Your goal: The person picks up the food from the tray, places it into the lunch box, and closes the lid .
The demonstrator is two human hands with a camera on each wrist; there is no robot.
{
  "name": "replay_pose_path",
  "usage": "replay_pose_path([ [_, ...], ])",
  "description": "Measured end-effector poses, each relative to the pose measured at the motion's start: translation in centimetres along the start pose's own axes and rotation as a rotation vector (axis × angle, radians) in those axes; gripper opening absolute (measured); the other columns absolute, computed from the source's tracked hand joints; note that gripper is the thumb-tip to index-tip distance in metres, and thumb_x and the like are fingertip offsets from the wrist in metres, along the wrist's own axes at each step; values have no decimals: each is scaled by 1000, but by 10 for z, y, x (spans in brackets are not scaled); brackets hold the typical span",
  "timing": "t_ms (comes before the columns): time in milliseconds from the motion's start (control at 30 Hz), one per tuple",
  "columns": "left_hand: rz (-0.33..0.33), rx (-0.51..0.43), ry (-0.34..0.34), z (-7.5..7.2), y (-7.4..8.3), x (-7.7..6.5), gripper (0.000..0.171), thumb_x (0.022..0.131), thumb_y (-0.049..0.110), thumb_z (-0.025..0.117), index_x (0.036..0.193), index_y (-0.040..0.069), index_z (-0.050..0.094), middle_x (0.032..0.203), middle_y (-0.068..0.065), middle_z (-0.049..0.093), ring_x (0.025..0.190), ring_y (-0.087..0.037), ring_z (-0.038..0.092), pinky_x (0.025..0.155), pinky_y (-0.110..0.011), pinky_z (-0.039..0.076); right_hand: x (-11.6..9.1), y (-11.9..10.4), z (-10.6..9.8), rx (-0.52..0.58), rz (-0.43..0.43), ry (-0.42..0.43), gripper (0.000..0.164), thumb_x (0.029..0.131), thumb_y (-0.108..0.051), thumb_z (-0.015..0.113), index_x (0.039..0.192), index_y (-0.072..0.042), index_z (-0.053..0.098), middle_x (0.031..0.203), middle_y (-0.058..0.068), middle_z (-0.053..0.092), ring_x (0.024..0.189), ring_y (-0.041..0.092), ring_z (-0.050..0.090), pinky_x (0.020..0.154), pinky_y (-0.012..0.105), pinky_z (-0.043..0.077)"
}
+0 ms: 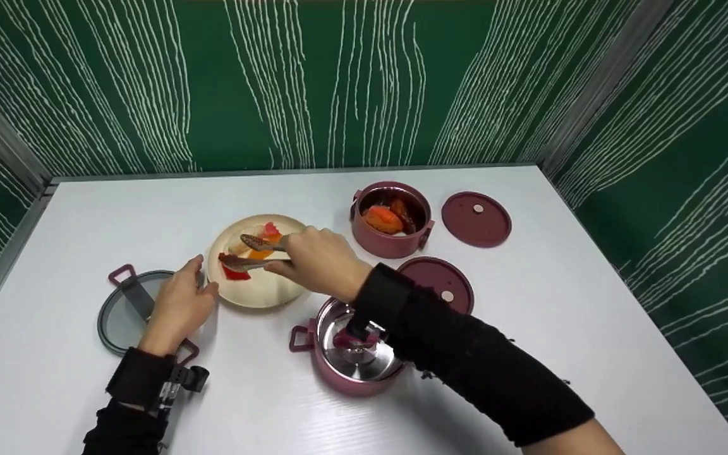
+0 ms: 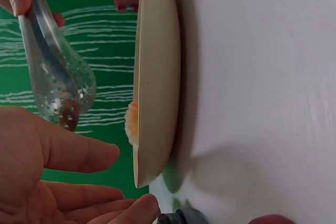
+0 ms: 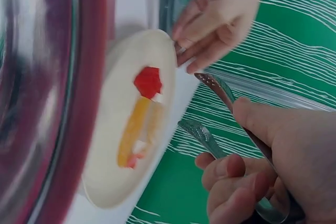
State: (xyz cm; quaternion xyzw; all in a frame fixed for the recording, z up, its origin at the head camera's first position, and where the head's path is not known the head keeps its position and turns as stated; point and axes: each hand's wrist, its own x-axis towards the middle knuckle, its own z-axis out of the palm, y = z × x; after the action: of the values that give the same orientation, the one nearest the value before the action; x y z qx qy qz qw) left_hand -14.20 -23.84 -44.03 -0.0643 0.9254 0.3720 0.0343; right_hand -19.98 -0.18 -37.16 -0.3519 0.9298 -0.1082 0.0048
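My right hand (image 1: 323, 262) grips metal tongs (image 3: 207, 140) with perforated heads, held parted above the cream plate (image 1: 266, 294). On the plate lie a red piece (image 3: 148, 81), a yellow strip (image 3: 132, 132), a pale piece and a pinkish-red bit, all apparently food. Nothing clearly sits between the tongs' heads. At the plate's left side my left hand (image 1: 181, 303) extends its fingers near the rim; whether they touch it I cannot tell. Beneath that hand, partly hidden, is a glass lid (image 1: 121, 319) with dark red handles.
Nearest me is a dark red pot (image 1: 357, 383), partly covered by my right forearm. Behind it stands a smaller pot (image 1: 389, 246) with orange food (image 1: 383, 219) inside. Two round dark red lids, one at the right (image 1: 476, 224) and one nearer (image 1: 430, 278), lie on the white table (image 1: 566, 303).
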Motion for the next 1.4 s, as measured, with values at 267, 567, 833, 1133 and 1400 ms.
replay_pose_path([
  [267, 14, 8, -4, 11, 1, -1, 69, 102, 15, 55, 157, -13, 24, 154, -39, 36, 143, -54, 35, 119, -61, 31, 11, -12, 26, -119, 52, 8, 42, 99, -51, 66, 98, -11, 77, 80, 5, 70, 77, 24, 70, 63, 45, 62],
  [567, -29, -4, -40, 9, 0, 0, 80, 102, 21, 61, 160, -10, 16, 161, -37, 24, 147, -55, 26, 120, -64, 26, 16, -23, 38, -229, 19, 47, 44, 98, -53, 66, 93, -12, 79, 75, 3, 71, 74, 23, 71, 63, 40, 59],
  [833, -54, -10, -47, 11, 1, 2, 83, 101, 23, 63, 161, -7, 15, 162, -37, 21, 148, -55, 24, 120, -64, 25, 15, -27, 40, -224, 21, 40, 38, 98, -50, 67, 97, -15, 79, 77, 2, 72, 72, 22, 69, 63, 39, 56],
  [1133, -55, -30, -53, 12, 0, 2, 86, 100, 23, 66, 162, -6, 14, 162, -37, 22, 147, -55, 27, 119, -64, 29, 11, -25, 38, -287, -27, 27, 30, 96, -43, 73, 93, -14, 79, 79, 2, 74, 65, 22, 68, 56, 38, 58],
  [1400, -13, 7, -10, 11, -1, 3, 81, 98, 20, 66, 159, -10, 22, 156, -37, 35, 143, -52, 37, 118, -62, 33, 4, -13, 32, -406, -78, 64, 29, 95, -45, 73, 96, -16, 80, 77, 3, 74, 64, 22, 68, 53, 39, 60],
])
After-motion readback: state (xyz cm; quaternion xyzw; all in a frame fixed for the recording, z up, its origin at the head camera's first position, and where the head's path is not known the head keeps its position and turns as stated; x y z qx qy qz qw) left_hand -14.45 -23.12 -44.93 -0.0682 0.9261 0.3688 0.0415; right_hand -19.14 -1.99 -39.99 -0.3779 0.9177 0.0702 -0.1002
